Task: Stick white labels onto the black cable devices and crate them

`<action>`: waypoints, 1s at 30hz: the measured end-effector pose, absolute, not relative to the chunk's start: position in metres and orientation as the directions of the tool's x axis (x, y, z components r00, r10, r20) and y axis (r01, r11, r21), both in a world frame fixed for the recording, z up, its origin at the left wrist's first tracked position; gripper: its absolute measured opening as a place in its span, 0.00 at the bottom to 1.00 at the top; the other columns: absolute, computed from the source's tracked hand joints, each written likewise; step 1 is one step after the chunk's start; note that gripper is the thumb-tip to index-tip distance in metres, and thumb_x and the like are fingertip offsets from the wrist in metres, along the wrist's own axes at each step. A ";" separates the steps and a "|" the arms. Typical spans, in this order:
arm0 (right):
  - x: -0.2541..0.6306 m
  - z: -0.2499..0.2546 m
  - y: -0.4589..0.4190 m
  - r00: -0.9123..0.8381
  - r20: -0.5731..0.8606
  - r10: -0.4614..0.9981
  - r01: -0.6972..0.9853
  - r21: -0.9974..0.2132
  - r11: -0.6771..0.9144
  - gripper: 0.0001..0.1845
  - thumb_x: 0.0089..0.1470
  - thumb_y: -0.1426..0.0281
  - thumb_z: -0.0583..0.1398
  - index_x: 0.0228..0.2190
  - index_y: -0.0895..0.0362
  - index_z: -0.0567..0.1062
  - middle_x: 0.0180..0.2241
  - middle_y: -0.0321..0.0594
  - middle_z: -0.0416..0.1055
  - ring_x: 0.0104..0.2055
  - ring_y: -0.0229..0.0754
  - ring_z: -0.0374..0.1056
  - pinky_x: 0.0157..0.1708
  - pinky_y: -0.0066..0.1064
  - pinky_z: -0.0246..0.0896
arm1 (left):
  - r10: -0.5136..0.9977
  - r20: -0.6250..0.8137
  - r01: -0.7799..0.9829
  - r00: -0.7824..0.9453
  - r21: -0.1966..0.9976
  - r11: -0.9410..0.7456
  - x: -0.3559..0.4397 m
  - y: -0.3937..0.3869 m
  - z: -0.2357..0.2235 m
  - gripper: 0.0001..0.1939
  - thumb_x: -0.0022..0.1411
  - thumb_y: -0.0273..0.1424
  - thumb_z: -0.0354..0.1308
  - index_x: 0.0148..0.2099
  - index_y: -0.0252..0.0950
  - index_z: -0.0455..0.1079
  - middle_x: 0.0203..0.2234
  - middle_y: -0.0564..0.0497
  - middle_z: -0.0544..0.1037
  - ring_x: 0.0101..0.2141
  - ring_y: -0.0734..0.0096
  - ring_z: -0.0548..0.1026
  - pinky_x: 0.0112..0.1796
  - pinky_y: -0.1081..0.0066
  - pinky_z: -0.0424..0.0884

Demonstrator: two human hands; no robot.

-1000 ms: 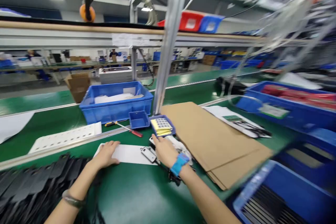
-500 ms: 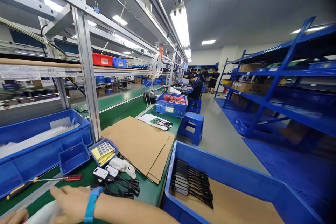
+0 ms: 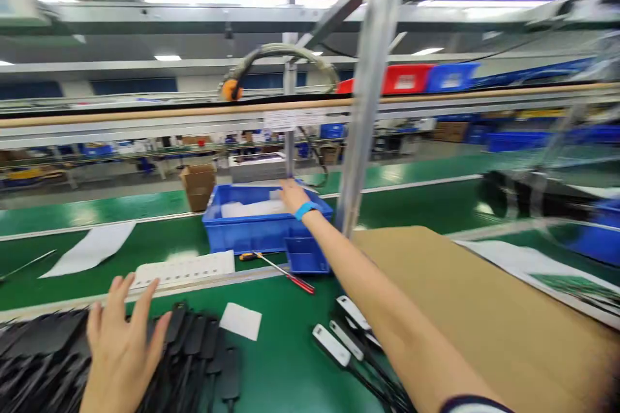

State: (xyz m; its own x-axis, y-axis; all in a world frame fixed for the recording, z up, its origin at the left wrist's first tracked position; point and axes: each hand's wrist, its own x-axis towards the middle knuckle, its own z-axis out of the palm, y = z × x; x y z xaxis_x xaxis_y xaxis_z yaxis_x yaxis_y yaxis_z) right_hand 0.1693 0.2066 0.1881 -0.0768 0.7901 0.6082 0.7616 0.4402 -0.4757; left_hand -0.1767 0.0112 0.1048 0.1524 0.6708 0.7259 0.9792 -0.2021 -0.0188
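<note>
Leftward, we spread our left hand (image 3: 119, 335) over black cabled units (image 3: 230, 374), lined up on the green table (image 3: 285, 348) seemingly for easy reach, while our right hand (image 3: 293, 197) stretches to the blue bin (image 3: 252, 232) keeping white sheets (image 3: 254, 208) together, its fingertips too hidden to tell their grip

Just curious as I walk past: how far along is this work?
Possibly done: the white-faced devices lying apart. In hand: nothing clearly; the right hand is at the blue bin, the left hand over the black devices. Probably remaining: those black devices, many lying in a row.
</note>
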 end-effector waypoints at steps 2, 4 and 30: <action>0.148 0.168 0.230 -0.089 0.571 0.816 0.753 -0.498 0.430 0.15 0.62 0.69 0.54 0.42 0.69 0.72 0.54 0.57 0.62 0.49 0.44 0.66 0.48 0.38 0.57 | 0.675 0.726 0.989 0.130 -0.045 -0.142 -0.186 0.004 0.092 0.19 0.63 0.32 0.50 0.56 0.37 0.64 0.60 0.34 0.60 0.62 0.44 0.55 0.59 0.43 0.48; 0.111 0.136 0.242 -0.192 0.514 0.836 0.756 -0.466 0.459 0.11 0.59 0.70 0.59 0.42 0.63 0.72 0.51 0.50 0.66 0.48 0.45 0.66 0.48 0.42 0.60 | 0.694 0.708 0.989 0.129 -0.041 -0.142 -0.195 0.001 0.078 0.18 0.63 0.31 0.50 0.55 0.40 0.64 0.57 0.38 0.64 0.61 0.48 0.58 0.59 0.44 0.51; -0.010 0.021 0.244 -0.509 0.206 0.836 0.756 -0.356 0.549 0.15 0.58 0.67 0.54 0.29 0.61 0.77 0.35 0.49 0.71 0.38 0.49 0.70 0.36 0.34 0.59 | 0.978 0.120 0.220 -0.169 0.972 -0.081 -0.178 0.037 0.062 0.24 0.51 0.32 0.64 0.52 0.38 0.71 0.52 0.41 0.72 0.54 0.50 0.67 0.57 0.50 0.59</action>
